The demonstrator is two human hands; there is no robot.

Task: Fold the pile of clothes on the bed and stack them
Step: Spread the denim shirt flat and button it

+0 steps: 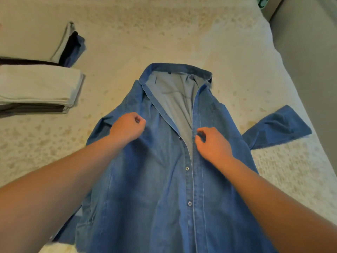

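Both hands work at chest height on the shirt (164, 179), fingers curled. The right hand (212, 143) pinches the button strip at its inner edge; the left hand (127, 127) is closed on the opposite front panel, though whether its fingers actually hold cloth cannot be told. This hold likely serves to draw the open fronts together and flatten them before folding. The shirt lies face up on the bed (182, 33), one sleeve (277, 126) spread rightward. Folded stacks (40, 88) sit well apart at left.
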